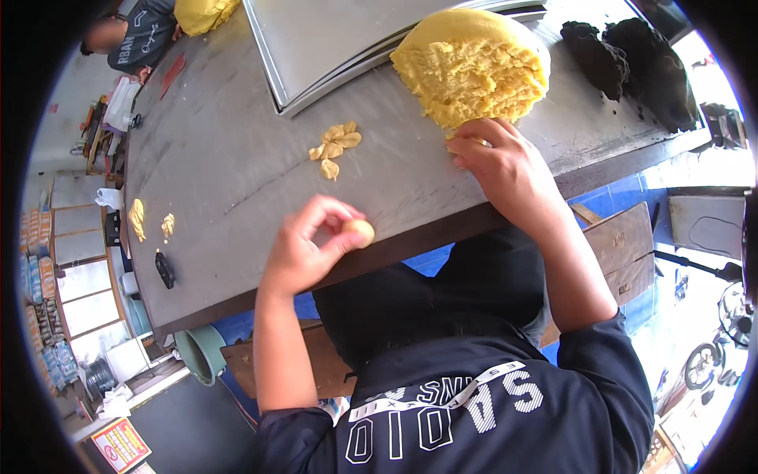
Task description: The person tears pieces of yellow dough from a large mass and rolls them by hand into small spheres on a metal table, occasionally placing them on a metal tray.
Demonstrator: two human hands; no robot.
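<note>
My left hand point(304, 245) pinches a small pale-yellow dough ball point(360, 231) between thumb and fingers, close to the near edge of the grey table point(213, 142). At the near side of a big mound of yellow dough point(474, 71), the fingers of my right hand point(509, 166) are closed together. A bit of yellow dough shows between those fingertips, partly hidden; whether it is still joined to the mound I cannot tell. The mound has a smooth top and a rough, torn front. Several small flattened dough pieces point(338, 144) lie between my hands and the metal trays.
Stacked metal trays point(316, 47) lie beyond the dough pieces. Black crumpled material point(651, 71) rests at the right end. On the left are dough scraps point(137, 220) and a small black object point(164, 270). A person point(146, 35) sits at the far left beside more dough point(204, 12).
</note>
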